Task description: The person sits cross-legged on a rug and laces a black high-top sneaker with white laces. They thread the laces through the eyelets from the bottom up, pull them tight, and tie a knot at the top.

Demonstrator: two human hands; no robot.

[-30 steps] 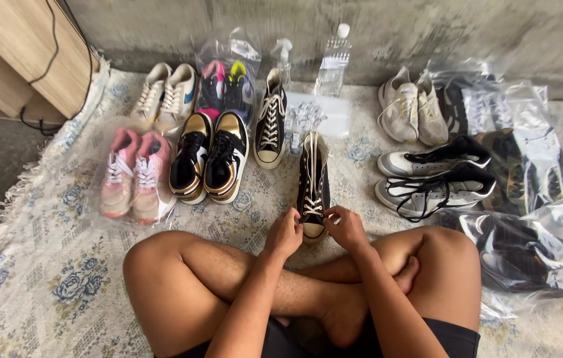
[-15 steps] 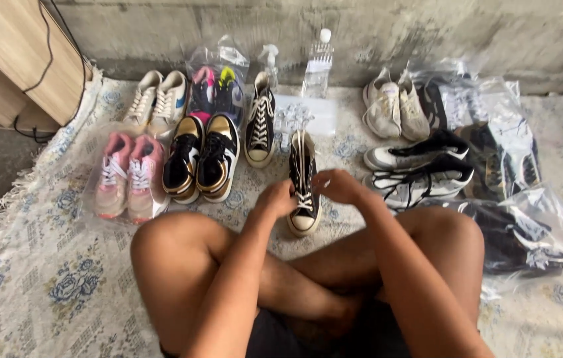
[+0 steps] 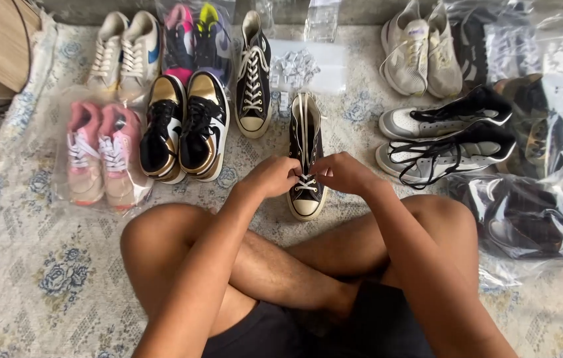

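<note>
**Lacing the black high-top**

The person sat cross-legged on a flowered blanket. The black high-top shoe lay on the blanket just past the knees, toe cap pointing back at them. Both hands were pinched shut on its white laces near the toe end — the left hand at 9 o'clock of the shoe, the right hand at 3 o'clock. It looked like the lacing step, low on the shoe. The next move would likely need a firm, even pull on both lace ends. Its partner shoe stood at 11 o'clock, beside the black-and-gold pair.
</note>
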